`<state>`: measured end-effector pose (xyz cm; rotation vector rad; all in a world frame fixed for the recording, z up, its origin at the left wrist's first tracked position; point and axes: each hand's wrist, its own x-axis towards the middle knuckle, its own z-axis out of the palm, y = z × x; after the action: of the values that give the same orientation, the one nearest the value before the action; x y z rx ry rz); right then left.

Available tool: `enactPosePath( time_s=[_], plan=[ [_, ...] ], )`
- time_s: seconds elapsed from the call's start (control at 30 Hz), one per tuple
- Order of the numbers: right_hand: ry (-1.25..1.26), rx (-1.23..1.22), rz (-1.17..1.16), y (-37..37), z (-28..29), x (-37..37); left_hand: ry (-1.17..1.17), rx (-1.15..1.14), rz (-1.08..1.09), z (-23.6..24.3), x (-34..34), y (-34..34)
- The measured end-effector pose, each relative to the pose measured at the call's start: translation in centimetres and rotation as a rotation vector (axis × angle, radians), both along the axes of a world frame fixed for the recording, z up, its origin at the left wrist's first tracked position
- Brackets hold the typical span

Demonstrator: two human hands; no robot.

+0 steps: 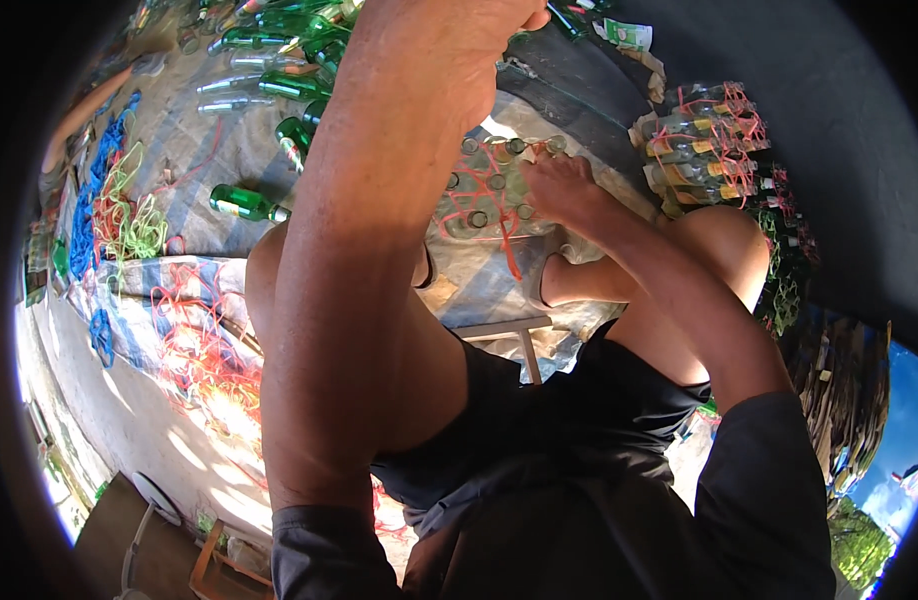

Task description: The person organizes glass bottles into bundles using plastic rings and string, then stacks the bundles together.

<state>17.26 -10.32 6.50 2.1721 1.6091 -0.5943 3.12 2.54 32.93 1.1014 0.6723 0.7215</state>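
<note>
The upright bottle bundle (489, 190) touches our nearer right hand (560, 186) from nine o'clock; whether it or our left hand (487, 42) grips, we cannot tell.

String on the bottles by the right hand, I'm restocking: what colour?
The string is pinkish orange-red; head view shows it best.

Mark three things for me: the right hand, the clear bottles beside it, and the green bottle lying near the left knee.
Right hand (561, 184): head view, back of the hand.
Clear bottles (496, 182): head view, a mouth mid-cluster.
Green bottle (242, 203): head view, middle of its body.
</note>
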Motion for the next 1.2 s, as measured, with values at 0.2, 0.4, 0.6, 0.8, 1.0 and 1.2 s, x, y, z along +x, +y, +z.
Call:
enactPosePath(
  time_s=[0.2, 0.4, 0.6, 0.8, 1.0, 1.2],
  plan=[
    [-0.091, -0.015, 0.029, 0.8, 0.4, -2.1, -0.029, 0.011, 0.008, -0.7, -0.3, 0.6],
    [-0.247, 0.255, 0.072, -1.1, -1.9, -1.4, -0.138, -0.05, 0.046, -0.9, 0.7, -0.2],
    [-0.232, 0.31, 0.201, -1.6, -2.2, -0.9, -0.232, 0.016, -0.104, -2.3, 0.5, 1.0],
    [-0.09, -0.012, 0.169, 0.7, 0.8, -0.2, -0.247, 0.023, -0.032, -1.8, 1.2, -0.4],
    [-0.082, 0.086, 0.263, 1.7, 2.4, 0.9, -0.263, -0.072, -0.106, -1.3, 0.8, 0.7],
    [-0.108, 0.104, 0.395, 2.7, 3.2, 2.8, -0.31, -0.064, -0.17, -2.1, 1.8, 1.4]
  ],
)
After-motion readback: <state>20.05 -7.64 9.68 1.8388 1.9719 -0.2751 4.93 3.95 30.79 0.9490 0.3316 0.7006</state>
